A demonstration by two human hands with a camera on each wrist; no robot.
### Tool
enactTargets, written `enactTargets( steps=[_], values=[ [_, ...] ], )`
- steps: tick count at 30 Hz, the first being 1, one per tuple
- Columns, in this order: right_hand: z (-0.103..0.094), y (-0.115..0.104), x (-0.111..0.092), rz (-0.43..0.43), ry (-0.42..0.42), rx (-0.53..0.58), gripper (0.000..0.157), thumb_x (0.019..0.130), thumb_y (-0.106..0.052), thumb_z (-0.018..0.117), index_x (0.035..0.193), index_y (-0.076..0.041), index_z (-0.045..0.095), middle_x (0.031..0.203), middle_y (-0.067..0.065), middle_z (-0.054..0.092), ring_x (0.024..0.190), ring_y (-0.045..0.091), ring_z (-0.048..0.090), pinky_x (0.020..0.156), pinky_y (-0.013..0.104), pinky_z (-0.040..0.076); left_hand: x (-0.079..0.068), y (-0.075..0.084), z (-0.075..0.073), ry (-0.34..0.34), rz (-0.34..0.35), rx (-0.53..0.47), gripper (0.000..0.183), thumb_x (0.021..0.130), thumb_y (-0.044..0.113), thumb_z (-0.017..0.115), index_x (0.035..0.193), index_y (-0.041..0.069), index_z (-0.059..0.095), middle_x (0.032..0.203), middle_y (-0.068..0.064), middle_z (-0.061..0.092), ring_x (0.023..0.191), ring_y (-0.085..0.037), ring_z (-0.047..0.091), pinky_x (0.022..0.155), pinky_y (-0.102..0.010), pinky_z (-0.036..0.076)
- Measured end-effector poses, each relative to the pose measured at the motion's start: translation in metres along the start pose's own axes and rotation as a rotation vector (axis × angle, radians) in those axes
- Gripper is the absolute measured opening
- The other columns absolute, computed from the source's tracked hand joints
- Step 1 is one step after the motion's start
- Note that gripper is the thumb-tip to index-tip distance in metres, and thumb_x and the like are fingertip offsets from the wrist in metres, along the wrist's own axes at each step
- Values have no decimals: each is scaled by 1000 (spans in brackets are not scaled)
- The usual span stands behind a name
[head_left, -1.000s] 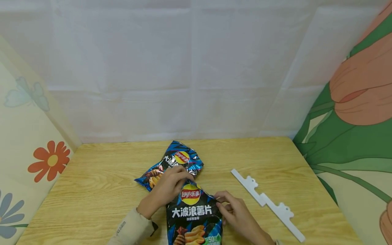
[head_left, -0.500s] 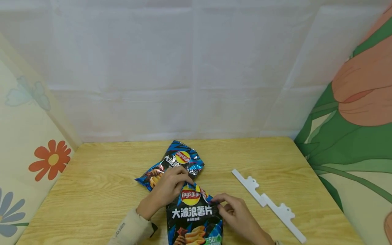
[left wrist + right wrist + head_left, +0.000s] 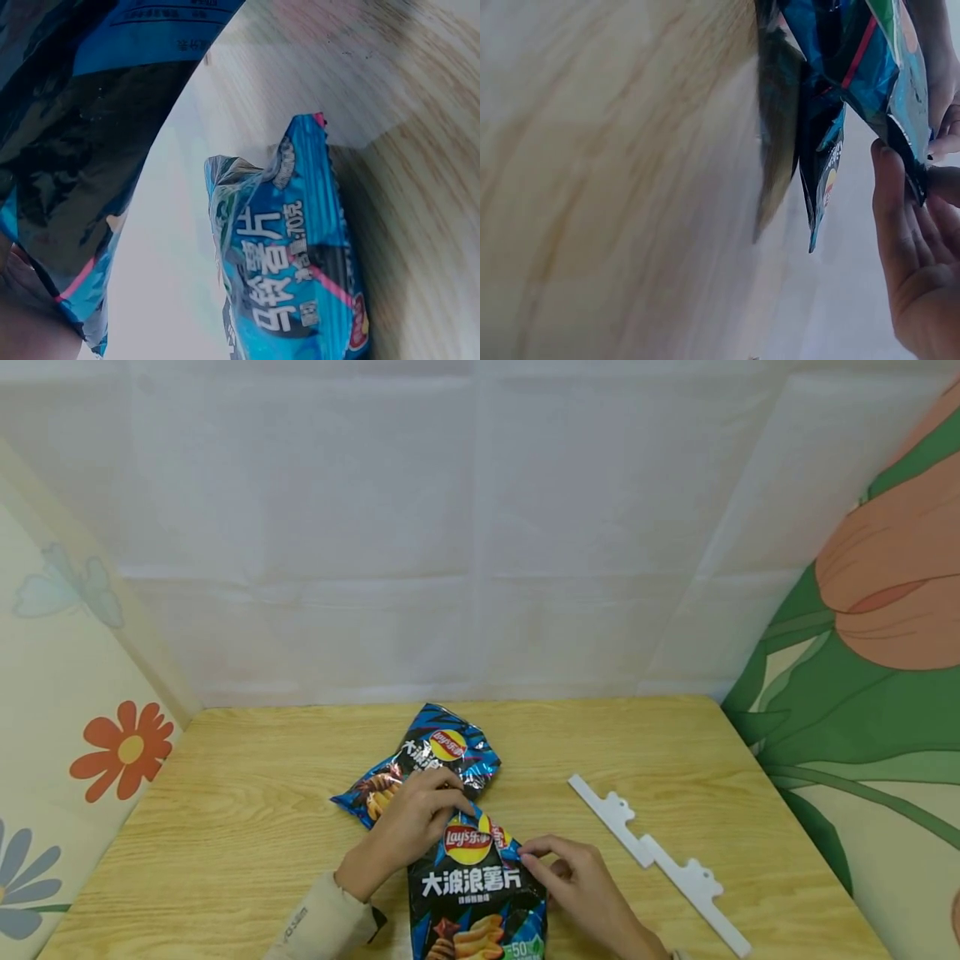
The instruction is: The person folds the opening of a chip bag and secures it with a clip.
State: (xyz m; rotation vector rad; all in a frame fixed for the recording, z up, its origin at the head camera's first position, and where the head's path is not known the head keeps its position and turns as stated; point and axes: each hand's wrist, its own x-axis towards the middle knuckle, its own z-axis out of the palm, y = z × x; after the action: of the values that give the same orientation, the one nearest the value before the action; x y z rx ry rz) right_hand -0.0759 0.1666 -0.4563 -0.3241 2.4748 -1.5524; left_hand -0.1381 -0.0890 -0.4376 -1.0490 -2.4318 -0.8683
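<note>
A blue-black Lay's chip bag [image 3: 480, 893] stands at the table's near side, the top right corner of its mouth folded over. My left hand [image 3: 412, 822] grips its top left edge. At the folded corner, my right hand [image 3: 577, 881] pinches the bag between thumb and fingers. A second, similar chip bag [image 3: 450, 747] lies behind it, partly covered by the left hand. In the left wrist view the held chip bag [image 3: 97, 135] fills the upper left, apart from the lying bag [image 3: 289, 255]. The right wrist view shows my right hand [image 3: 922, 270] on the bag's edge.
Two long white bag clips [image 3: 693, 889] lie end to end, slightly overlapping, on the wooden table [image 3: 225, 827] to the right of the hands. A white sheet [image 3: 337, 527] hangs along the back; flowered panels [image 3: 870, 727] flank both sides.
The right hand has folded the bag's top right corner inward and toward the front, showing a second piece of logo. The left hand and the far bag stay where they were.
</note>
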Motion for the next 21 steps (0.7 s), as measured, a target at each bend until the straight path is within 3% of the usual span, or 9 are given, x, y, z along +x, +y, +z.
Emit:
enactTargets(
  steps=[5,14,17,21],
  values=[
    [3,-2,0,2,30,-13,19,95,-17,66,107,-3,68,101,16,70,60,4,65,50,25,53,0,3,-1,-15,-34,2,26,88,-2,64,86,20,79,96,3,67,91,-11,61,84,-37,50],
    [4,-2,0,-14,63,-17,24,94,-17,68,113,-2,66,97,16,71,61,4,67,49,25,53,3,7,-2,-33,-117,28,16,96,24,62,95,20,77,96,8,68,91,-8,61,81,-33,47],
    [5,-1,-1,-39,62,-6,25,93,-16,68,113,-1,66,96,17,71,62,4,68,49,26,53,5,8,-3,-47,-135,49,15,97,25,63,102,18,76,97,6,70,93,-10,64,81,-34,49],
    [5,-1,-1,-64,52,4,23,93,-15,68,112,-1,67,96,17,71,63,4,69,49,26,54,5,10,-5,-90,-208,111,21,94,28,65,111,18,72,106,3,72,102,-16,66,88,-41,50]
  ],
)
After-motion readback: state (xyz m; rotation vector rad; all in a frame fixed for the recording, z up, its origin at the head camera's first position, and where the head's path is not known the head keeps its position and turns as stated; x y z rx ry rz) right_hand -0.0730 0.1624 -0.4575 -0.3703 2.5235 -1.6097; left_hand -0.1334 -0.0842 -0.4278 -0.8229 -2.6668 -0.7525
